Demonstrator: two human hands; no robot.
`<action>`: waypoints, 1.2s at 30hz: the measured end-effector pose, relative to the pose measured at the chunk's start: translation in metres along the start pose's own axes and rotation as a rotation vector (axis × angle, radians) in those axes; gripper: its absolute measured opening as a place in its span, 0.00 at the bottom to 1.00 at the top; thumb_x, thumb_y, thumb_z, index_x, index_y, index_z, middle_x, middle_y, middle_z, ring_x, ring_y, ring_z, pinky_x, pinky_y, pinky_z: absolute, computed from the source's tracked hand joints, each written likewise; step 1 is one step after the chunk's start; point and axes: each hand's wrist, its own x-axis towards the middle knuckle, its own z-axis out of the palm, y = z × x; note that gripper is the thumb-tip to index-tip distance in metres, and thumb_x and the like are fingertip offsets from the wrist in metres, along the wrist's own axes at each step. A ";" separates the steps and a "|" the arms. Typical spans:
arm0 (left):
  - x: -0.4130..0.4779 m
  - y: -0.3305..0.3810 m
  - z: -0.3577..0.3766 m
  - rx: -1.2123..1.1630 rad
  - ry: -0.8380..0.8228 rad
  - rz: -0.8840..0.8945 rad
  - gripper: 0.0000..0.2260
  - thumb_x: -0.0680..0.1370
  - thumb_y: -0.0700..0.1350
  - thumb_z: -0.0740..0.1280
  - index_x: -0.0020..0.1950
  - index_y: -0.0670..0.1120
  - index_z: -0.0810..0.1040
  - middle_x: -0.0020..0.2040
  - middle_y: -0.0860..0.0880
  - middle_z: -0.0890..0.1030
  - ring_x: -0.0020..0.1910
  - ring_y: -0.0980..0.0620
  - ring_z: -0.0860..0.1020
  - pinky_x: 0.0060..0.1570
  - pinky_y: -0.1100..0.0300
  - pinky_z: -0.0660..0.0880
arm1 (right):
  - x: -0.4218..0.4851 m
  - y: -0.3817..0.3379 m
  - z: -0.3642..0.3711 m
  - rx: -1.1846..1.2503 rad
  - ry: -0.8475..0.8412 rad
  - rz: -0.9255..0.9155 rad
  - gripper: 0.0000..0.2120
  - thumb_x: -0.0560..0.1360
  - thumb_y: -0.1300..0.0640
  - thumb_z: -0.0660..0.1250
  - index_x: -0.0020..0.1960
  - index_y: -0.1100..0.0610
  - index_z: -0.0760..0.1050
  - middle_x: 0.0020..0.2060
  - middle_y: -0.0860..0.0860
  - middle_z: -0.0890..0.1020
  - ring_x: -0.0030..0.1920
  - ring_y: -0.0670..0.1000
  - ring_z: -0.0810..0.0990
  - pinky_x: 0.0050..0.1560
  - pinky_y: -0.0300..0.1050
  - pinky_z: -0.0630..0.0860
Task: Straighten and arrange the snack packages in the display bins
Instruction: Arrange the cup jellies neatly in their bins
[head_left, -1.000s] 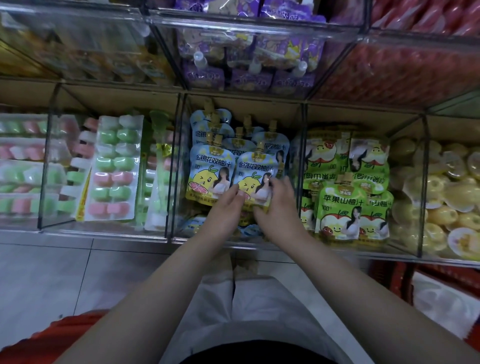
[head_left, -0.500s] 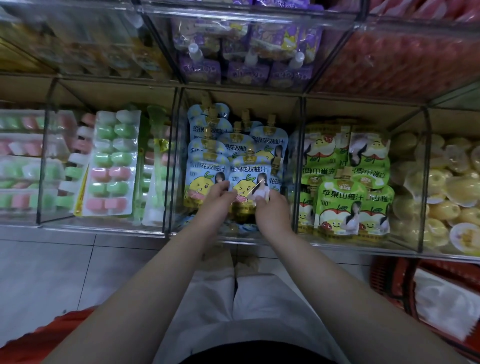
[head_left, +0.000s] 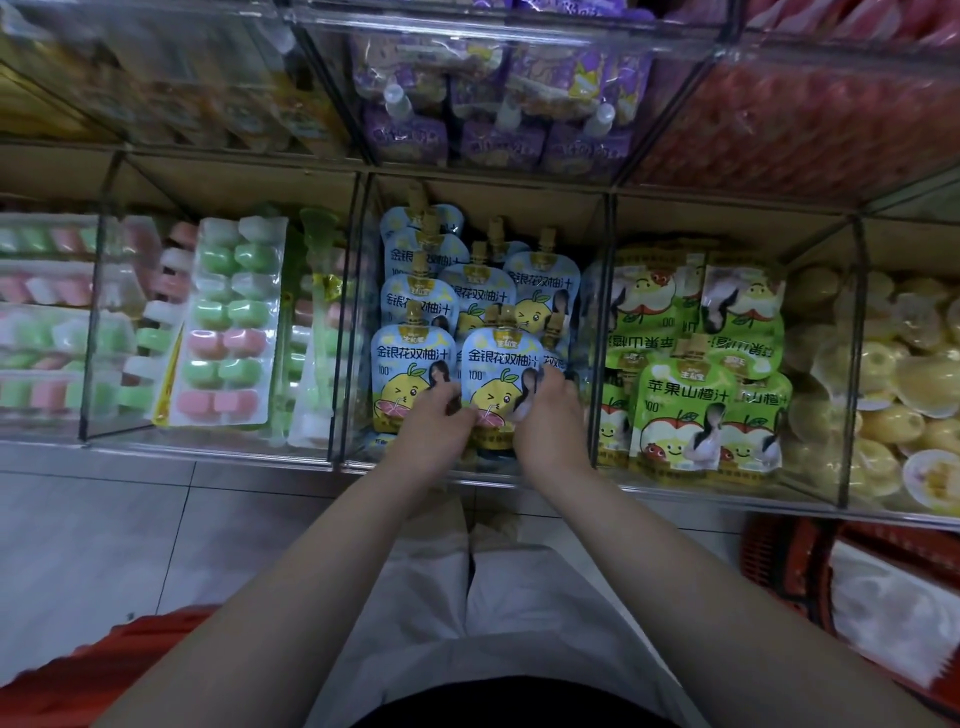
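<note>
Several blue juice pouches with gold spouts stand in rows in the middle clear bin (head_left: 602, 291). Both hands are at the front right blue pouch (head_left: 498, 374). My left hand (head_left: 434, 431) grips its lower left corner, fingers curled between it and the front left blue pouch (head_left: 405, 364). My right hand (head_left: 550, 421) holds its right edge, thumb on the printed face. The pouch stands upright, level with its left neighbour. Its bottom edge is hidden behind my hands.
Green apple pouches (head_left: 685, 405) fill the bin to the right, yellow jelly cups (head_left: 893, 374) the one beyond. Pink and green jelly trays (head_left: 228, 322) lie in the left bin. Purple pouches (head_left: 498, 119) sit on the upper shelf. A red basket (head_left: 789, 561) stands on the floor at right.
Both hands kept hold of the front right blue pouch and shifted it slightly left and down, so it now lines up beside the front left pouch.
</note>
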 end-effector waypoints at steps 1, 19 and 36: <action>0.000 -0.002 0.000 0.020 0.010 0.016 0.11 0.79 0.43 0.66 0.61 0.47 0.77 0.58 0.47 0.80 0.54 0.49 0.79 0.55 0.52 0.77 | -0.002 0.000 0.000 0.022 0.026 -0.017 0.30 0.76 0.69 0.64 0.75 0.62 0.59 0.65 0.61 0.68 0.63 0.59 0.69 0.56 0.43 0.66; 0.014 -0.016 0.004 0.162 0.140 0.153 0.18 0.69 0.35 0.75 0.54 0.48 0.73 0.49 0.50 0.80 0.46 0.52 0.79 0.42 0.59 0.77 | 0.006 -0.001 -0.001 0.038 -0.112 -0.052 0.13 0.71 0.64 0.74 0.35 0.51 0.73 0.40 0.48 0.77 0.44 0.50 0.77 0.45 0.44 0.74; -0.042 0.057 -0.060 -0.618 -0.037 0.185 0.17 0.85 0.49 0.55 0.74 0.50 0.68 0.70 0.55 0.74 0.68 0.60 0.72 0.70 0.58 0.66 | -0.027 -0.082 -0.051 0.886 -0.019 -0.108 0.13 0.84 0.47 0.55 0.54 0.48 0.77 0.56 0.48 0.82 0.60 0.45 0.79 0.65 0.45 0.72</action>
